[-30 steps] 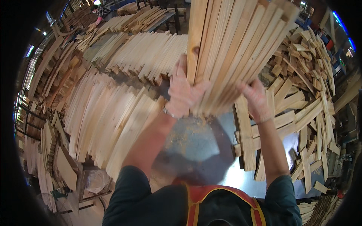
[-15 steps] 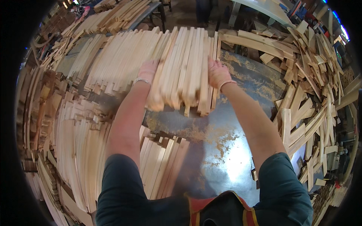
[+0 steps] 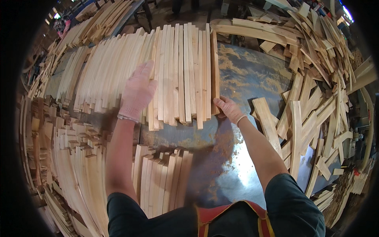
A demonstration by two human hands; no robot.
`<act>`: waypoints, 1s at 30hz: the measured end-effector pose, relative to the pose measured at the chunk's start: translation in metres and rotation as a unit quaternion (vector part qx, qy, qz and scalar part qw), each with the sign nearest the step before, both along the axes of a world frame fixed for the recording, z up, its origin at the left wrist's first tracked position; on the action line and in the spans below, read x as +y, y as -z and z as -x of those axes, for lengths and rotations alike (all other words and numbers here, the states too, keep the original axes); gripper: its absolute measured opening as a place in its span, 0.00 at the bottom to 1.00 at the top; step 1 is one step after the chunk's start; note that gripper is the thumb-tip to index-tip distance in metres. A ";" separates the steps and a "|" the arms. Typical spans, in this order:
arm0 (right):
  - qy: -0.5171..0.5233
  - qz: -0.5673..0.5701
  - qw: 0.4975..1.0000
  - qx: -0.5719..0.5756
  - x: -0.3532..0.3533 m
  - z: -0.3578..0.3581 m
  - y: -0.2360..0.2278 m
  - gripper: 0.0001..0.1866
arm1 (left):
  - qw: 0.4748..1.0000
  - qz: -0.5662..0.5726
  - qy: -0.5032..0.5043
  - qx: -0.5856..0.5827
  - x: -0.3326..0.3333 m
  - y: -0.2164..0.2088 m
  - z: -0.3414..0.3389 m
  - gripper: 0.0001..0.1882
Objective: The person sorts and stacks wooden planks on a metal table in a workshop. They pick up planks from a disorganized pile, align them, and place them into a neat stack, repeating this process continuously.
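A row of pale wooden strips (image 3: 179,79) lies side by side on the metal tabletop, their near ends uneven. My left hand (image 3: 138,91), in a light pinkish glove, is at the left edge of this row, fingers stretched out and thumb apart, holding nothing. At the right edge, a darker wooden strip (image 3: 214,67) stands on its narrow side. My right hand (image 3: 229,109), gloved too, has its thumb on that strip's near end, with the other fingers curled and partly hidden beside it.
More strips (image 3: 114,67) continue the row leftward. Nearer me are stacked strips (image 3: 162,177) and a larger pile (image 3: 75,166). Loose offcuts (image 3: 312,102) heap up on the right, around the sawdust-marked metal tabletop (image 3: 256,71). A ridged hose (image 3: 369,130) hangs at the far right.
The bundle between my hands has been set down against the row. My left hand has let go and moved left; my right hand has slid nearer me to the last strip's end.
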State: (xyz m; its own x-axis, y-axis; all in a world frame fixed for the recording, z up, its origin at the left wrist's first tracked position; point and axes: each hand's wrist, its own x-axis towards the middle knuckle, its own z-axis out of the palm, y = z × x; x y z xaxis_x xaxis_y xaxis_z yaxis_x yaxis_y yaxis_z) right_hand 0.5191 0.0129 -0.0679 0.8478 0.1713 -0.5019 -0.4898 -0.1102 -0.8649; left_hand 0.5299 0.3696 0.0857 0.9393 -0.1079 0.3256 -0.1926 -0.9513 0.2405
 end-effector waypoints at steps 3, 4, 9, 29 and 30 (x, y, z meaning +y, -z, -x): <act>0.034 0.011 0.999 0.034 -0.019 -0.009 0.000 0.26 | 0.993 0.102 0.056 0.023 -0.044 -0.039 0.028 0.33; 0.037 0.026 0.998 0.037 -0.031 -0.010 -0.001 0.22 | 0.989 0.126 0.074 0.034 -0.058 -0.047 0.039 0.33; 0.139 -0.180 0.971 -0.069 -0.086 0.089 -0.009 0.14 | 0.976 0.137 0.161 0.043 -0.114 -0.049 0.128 0.34; 0.144 0.364 0.853 -0.346 -0.443 0.205 -0.127 0.42 | 0.909 0.144 0.262 0.291 -0.361 -0.013 0.354 0.35; 0.102 0.447 0.855 -0.243 -0.416 0.245 -0.125 0.36 | 0.909 0.131 0.249 0.307 -0.358 -0.011 0.360 0.35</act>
